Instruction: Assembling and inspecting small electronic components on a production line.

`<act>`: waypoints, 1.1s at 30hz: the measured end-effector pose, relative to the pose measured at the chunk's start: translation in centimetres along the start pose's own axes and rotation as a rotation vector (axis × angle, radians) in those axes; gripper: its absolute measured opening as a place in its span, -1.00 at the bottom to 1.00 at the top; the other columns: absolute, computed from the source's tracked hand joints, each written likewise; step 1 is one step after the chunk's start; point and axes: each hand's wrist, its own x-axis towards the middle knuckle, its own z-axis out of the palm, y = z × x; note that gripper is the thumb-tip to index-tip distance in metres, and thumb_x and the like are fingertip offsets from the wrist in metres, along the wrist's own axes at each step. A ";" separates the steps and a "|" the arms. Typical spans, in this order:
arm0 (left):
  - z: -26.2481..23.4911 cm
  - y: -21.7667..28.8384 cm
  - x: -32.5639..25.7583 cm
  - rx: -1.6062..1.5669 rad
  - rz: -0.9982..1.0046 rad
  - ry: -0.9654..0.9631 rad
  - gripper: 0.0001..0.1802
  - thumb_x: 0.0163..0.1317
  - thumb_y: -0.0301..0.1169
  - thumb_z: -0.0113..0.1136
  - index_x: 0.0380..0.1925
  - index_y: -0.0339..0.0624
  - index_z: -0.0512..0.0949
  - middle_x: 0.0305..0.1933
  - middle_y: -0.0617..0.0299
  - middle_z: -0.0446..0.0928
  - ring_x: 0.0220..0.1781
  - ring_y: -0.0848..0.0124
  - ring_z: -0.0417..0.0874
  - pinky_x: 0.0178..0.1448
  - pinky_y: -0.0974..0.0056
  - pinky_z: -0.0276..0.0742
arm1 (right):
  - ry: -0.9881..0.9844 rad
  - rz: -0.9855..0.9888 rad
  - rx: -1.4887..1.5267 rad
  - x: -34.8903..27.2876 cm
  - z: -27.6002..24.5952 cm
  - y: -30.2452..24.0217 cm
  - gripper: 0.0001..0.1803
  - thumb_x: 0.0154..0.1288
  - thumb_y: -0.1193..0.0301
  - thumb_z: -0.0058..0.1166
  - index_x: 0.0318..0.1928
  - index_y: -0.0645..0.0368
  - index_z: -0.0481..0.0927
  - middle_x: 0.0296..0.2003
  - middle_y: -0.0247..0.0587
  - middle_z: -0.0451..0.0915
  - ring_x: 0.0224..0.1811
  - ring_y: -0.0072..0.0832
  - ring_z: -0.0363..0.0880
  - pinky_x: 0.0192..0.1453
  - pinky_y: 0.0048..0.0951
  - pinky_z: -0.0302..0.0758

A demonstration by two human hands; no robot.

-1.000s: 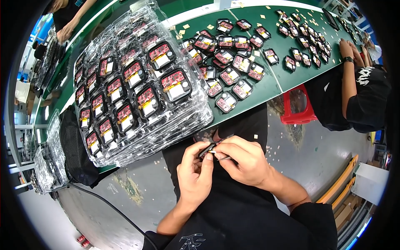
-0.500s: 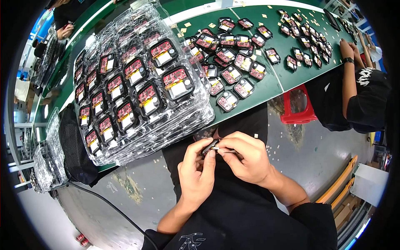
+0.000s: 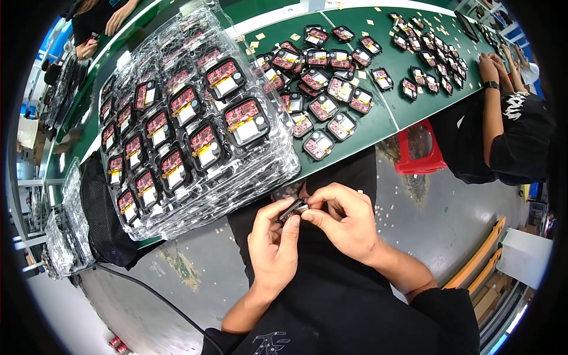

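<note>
My left hand grips a small black device housing by its edges, in front of my chest and below the table edge. The housing is tilted, so its inside is mostly hidden. Thumb and forefinger of my right hand are pinched at the housing's right side, around a small pale piece that is too small to name. Ahead to the left, a stack of clear plastic trays holds similar black housings with red circuit boards, such as this housing.
More open housings lie loosely piled on the green table, with small yellowish squares scattered about. A co-worker's arm is at the right, near a red stool. Another person's hand shows at the top left. A black cable hangs at lower left.
The housing has turned a little in my left hand, and my right fingers have shifted slightly at its side. At top left, another person's hand and forearm have come into view.
</note>
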 end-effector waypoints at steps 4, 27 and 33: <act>0.4 -0.5 0.0 -0.050 -0.002 0.022 -0.68 0.50 -0.60 0.20 0.21 -0.32 0.51 -0.04 0.16 0.70 -0.19 0.64 0.64 -0.21 0.51 0.53 | 0.040 -0.129 -0.149 -0.1 0.0 -0.7 -0.84 0.32 0.56 0.39 -0.16 0.35 0.68 -0.30 -0.19 0.68 -0.31 -0.57 0.66 -0.31 -0.55 0.54; -0.2 -0.7 0.1 -0.233 -0.133 0.031 -0.68 0.50 -0.62 0.14 0.22 -0.36 0.51 -0.01 0.16 0.68 -0.17 0.67 0.62 -0.15 0.53 0.51 | -0.054 -0.166 -0.166 0.1 -0.3 -0.6 -0.84 0.29 0.58 0.34 -0.13 0.33 0.68 -0.31 -0.12 0.66 -0.36 -0.38 0.69 -0.31 -0.41 0.59; -0.6 -1.2 -0.2 -0.247 -0.065 -0.100 -0.54 0.57 -0.61 0.00 0.42 -0.44 0.35 0.33 -0.08 0.57 0.34 0.32 0.60 0.47 0.23 0.46 | -0.079 -0.194 -0.190 0.4 -0.7 -0.6 -0.81 0.30 0.58 0.33 -0.09 0.35 0.68 -0.27 -0.08 0.68 -0.34 -0.36 0.72 -0.27 -0.41 0.61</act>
